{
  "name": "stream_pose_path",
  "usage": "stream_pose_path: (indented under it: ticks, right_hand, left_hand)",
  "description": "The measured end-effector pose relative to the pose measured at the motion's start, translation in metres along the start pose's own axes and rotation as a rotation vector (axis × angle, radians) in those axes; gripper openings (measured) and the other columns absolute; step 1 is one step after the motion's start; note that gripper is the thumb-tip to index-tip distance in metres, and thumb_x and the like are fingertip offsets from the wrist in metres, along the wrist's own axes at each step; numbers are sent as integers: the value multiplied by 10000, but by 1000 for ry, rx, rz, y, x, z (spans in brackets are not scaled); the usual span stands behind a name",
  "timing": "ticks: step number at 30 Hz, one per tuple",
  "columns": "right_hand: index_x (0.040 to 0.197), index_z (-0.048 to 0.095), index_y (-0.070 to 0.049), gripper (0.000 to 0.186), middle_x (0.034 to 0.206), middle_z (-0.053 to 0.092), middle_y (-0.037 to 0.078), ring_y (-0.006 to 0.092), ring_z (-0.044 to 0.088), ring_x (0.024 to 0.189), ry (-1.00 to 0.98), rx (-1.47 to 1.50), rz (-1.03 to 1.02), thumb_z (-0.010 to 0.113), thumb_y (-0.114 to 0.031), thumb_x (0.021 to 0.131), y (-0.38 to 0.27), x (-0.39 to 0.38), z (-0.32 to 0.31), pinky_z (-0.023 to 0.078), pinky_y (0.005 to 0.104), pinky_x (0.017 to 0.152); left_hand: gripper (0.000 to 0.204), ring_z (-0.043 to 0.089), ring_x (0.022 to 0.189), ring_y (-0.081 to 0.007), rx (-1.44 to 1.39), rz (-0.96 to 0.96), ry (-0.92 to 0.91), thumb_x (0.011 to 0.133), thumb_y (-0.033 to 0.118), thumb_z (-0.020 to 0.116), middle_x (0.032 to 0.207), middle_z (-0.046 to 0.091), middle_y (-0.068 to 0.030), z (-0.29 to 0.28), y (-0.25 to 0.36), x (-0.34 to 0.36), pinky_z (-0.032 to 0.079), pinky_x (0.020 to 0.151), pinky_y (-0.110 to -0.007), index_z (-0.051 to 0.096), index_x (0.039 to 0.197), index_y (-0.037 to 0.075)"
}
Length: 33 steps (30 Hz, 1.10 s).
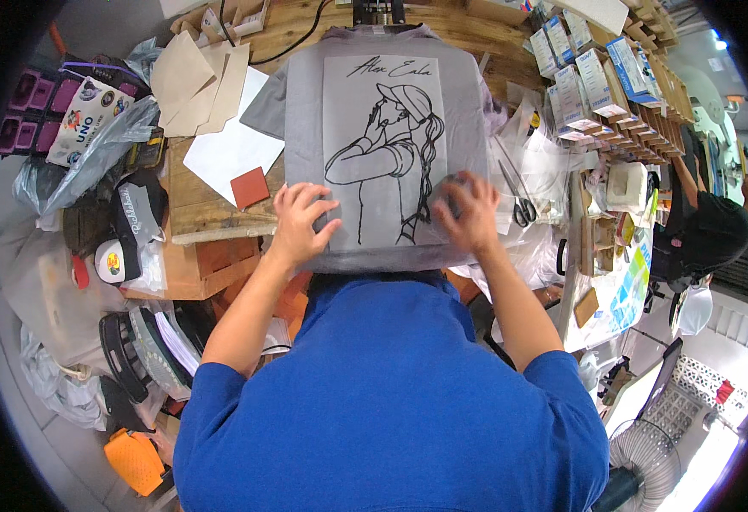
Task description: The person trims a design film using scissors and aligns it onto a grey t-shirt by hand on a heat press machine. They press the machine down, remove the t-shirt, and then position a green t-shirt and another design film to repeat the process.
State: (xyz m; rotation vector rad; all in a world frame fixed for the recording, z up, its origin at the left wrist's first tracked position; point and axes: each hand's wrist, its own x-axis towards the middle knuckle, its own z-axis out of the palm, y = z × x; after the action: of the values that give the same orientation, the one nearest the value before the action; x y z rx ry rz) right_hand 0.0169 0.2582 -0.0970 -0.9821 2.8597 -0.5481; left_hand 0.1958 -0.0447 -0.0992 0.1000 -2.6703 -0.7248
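A grey T-shirt (pixel 301 102) lies spread over a flat platen in front of me, collar at the far end. On its chest lies a paler, see-through rectangular sheet (pixel 348 200). It bears a black line drawing of a figure in a cap with a long braid, under a line of script. My left hand (pixel 301 224) rests at the sheet's lower left edge, fingers apart. Near the lower right edge is my right hand (pixel 470 213), slightly blurred, its fingers spread and bent. A dark patch shows under each hand; I cannot tell whether it is shadow.
A reddish-brown square (pixel 250 186), white paper (pixel 220 162) and brown card pieces (pixel 188 81) lie left. Scissors (pixel 523 210) lie right on clear plastic. Small boxes (pixel 594 85) fill a wooden rack beyond. Caps (pixel 135 222) hang left. Another person (pixel 709 230) stands far right.
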Motion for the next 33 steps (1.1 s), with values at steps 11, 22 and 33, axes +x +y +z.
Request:
stream_pose_path:
  ticks: [11,22,33]
  right_hand:
    - [1404,495,34,606,1412,557,188,325,561,1251,-253,1444,1110,513,-405,987,119,119,42,411,410,1079]
    - [1441,492,-142,532,1295,631,99,264,609,1165,-140,1608,767,596,-74,924,154,119,-35,480,458,1021]
    - [1493,449,-151,592,1251,642,159,258,630,1124,-140,1532,721,541,49,943,175,131,-41,511,419,975]
  left_hand:
    - [543,567,1233,-290,-1572,-1304,-96,1001,407,560,1337,602,-155,32,-126,46,423,1085,-458,514,1378,19]
    - [394,635,965,-143,-1161,-833,47,907,39,685,1038,655,-53,-45,-175,36,516,808,-292,546,1275,21]
    - [390,631,925,-132,-1286,-939,183,944,46,636,1120,665,-41,-25,-173,36,491,757,-279,539,1321,18]
